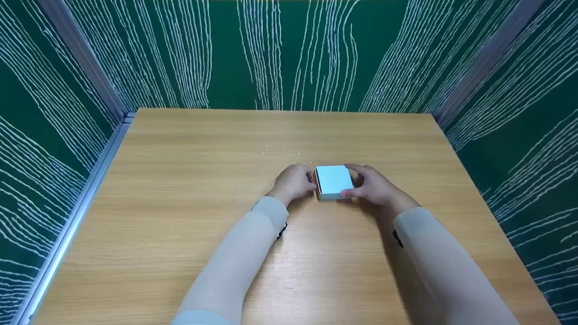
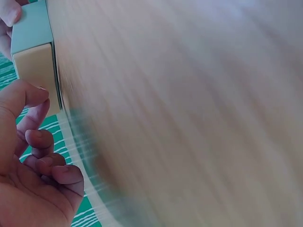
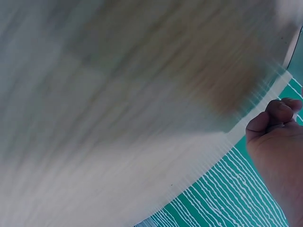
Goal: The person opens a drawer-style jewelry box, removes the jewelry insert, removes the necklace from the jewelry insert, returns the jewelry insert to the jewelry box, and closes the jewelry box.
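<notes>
A small light blue box (image 1: 334,179) lies on the wooden table. Its left end is a tan inner part (image 2: 35,66), which fills the open end of the blue outer sleeve. My right hand (image 1: 377,184) grips the box from the right, thumb on the near side and fingers at the far side. At the tan end, my left hand (image 1: 294,180) has its thumb and index fingertips close together in a pinch against the box. The other left fingers curl loosely in the left wrist view. The right wrist view shows the right hand (image 3: 274,142) only partly, with the box mostly out of frame.
The wooden table (image 1: 180,203) extends around the box. Tiny pale specks (image 1: 298,154) lie beyond the hands. Green panels with white wavy lines (image 1: 226,54) stand behind and at both sides, with a metal rail (image 1: 86,194) along the left edge.
</notes>
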Available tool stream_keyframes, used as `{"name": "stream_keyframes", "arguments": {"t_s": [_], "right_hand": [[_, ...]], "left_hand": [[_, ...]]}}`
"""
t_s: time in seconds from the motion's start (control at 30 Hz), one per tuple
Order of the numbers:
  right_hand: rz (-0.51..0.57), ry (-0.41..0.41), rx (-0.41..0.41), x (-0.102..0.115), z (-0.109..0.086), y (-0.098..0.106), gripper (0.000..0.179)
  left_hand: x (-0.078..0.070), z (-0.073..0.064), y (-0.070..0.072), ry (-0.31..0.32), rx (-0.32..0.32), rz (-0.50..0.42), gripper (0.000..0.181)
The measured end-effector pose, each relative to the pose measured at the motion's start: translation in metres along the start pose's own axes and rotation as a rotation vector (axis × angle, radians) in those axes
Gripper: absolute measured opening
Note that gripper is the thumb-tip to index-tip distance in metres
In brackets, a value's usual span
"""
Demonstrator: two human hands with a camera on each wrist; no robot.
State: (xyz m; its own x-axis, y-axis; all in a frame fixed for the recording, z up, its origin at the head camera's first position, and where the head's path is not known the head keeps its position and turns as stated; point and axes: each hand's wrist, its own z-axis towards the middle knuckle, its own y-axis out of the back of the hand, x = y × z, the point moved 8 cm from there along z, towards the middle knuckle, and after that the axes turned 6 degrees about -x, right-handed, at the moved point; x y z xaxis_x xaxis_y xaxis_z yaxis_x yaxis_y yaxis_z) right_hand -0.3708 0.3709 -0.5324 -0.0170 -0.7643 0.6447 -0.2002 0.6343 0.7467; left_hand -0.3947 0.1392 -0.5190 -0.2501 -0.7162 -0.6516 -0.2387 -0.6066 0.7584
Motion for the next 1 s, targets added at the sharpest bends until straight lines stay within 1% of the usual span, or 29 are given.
{"name": "stream_keyframes", "arguments": {"t_s": [0.23, 0.43, 0.63, 0.73, 0.87, 1.0], "right_hand": [[0.031, -0.049, 0.012, -0.0019, -0.0002, 0.0019, 0.116], [0.033, -0.067, 0.02, -0.0029, -0.001, 0.0003, 0.117], [0.042, -0.06, 0.017, -0.0035, -0.0007, -0.001, 0.118], [0.037, -0.043, 0.018, -0.0029, -0.0008, -0.0014, 0.118], [0.018, -0.014, 0.012, -0.0011, -0.0013, -0.0005, 0.115], [0.011, -0.006, 0.016, 0.0016, -0.0021, 0.0003, 0.112]], "left_hand": [[0.0029, 0.0003, 0.0024, 0.0, -0.009, 0.004, 0.026], [0.0042, -0.0017, 0.003, -0.004, -0.013, 0.004, 0.023], [0.0053, -0.0027, 0.0032, -0.006, -0.008, 0.004, 0.019], [0.0066, -0.0025, 0.0035, -0.003, -0.01, 0.01, 0.018], [0.0067, -0.0023, 0.0034, -0.004, -0.001, 0.013, 0.018], [0.0065, -0.0028, 0.004, -0.003, 0.017, 0.01, 0.019]]}}
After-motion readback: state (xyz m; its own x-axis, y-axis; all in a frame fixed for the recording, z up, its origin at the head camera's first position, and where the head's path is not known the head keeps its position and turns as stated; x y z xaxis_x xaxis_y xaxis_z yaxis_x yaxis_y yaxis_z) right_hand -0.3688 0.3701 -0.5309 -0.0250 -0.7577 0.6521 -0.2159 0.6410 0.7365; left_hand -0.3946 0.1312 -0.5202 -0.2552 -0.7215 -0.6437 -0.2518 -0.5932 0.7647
